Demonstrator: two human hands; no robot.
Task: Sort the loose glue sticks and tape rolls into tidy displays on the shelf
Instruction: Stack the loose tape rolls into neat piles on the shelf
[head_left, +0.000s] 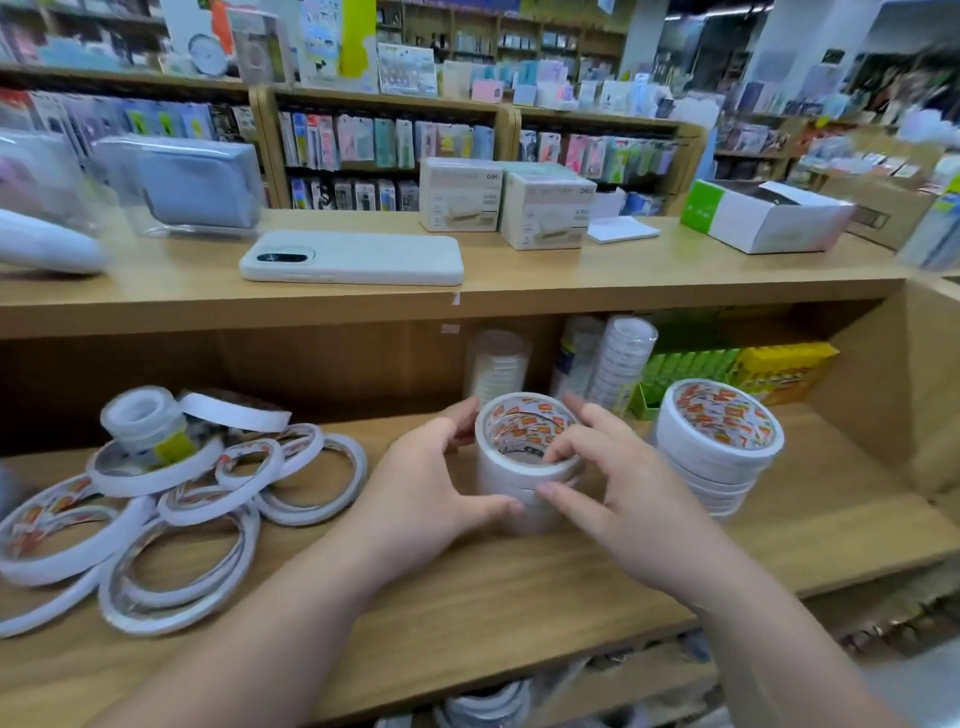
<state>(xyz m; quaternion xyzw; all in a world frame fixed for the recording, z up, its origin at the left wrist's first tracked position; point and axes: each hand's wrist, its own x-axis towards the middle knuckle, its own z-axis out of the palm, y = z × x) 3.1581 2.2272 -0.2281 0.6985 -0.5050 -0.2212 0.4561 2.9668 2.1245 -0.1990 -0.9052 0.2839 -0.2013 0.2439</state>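
A short stack of white double-sided tape rolls (522, 470) with red-orange printed cores stands in the middle of the wooden shelf (493, 587). My left hand (431, 480) grips its left side, thumb at the front. My right hand (608, 483) holds the right side, with fingertips curled over the top roll's rim. To the right stands a taller stack of the same tape rolls (714, 447). On the left lies a loose pile of thin tape rolls (182, 514) of mixed sizes, some overlapping.
Wrapped sleeves of clear tape (621, 364) and green and yellow boxes (737, 371) stand at the back of the shelf. On the upper shelf lie a white phone (353, 258), two white boxes (509, 208) and a green-white carton (763, 215). A side panel (930, 384) closes the right end.
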